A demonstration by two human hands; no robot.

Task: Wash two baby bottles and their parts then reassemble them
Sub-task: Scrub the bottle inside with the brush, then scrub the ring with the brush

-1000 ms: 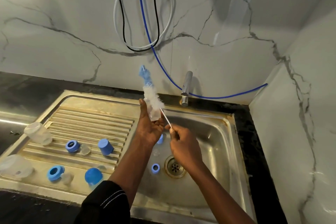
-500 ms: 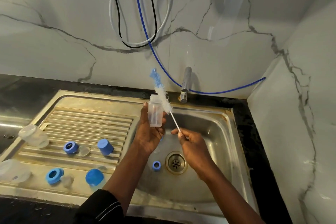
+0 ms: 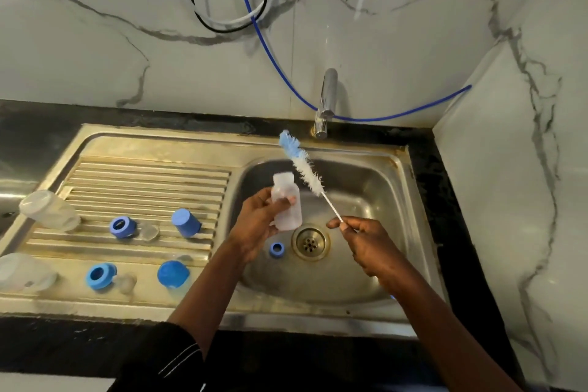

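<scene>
— Why do so many parts lie far left of the drain (image 3: 310, 242)?

— I think they are set on the ribbed board (image 3: 143, 178) to wait or to drip. Farthest left of the drain are two clear pieces (image 3: 47, 210), lying on the side; bottles or covers, I cannot tell. Nearer to the drain come two rings (image 3: 122, 227), each with a clear nipple (image 3: 149, 231) just beside it, then two caps (image 3: 186, 223).

— And the hands?

— They are apart. The left hand (image 3: 257, 226), just left of the drain, wraps its fingers round the bottle (image 3: 286, 200) and holds it with the mouth up, away from the person. Probably this leaves the mouth free for the brush.

— Is something in the bottle?

— It looks empty to me. The plastic is cloudy, so a little water I cannot exclude. The brush (image 3: 302, 165) is fully outside, its bristles behind the drain, near the bottle's mouth but not touching it.

— Who holds the brush?

— The right hand (image 3: 366, 242), just right of the drain, pinches the thin end of the handle. Such a far grip gives reach into the bottle, I suppose.

— And the basin (image 3: 366, 188)?

— A third ring (image 3: 276, 249) lies just left of the drain. I see no standing water, and no stream from the tap (image 3: 326, 102) behind the drain.
</scene>
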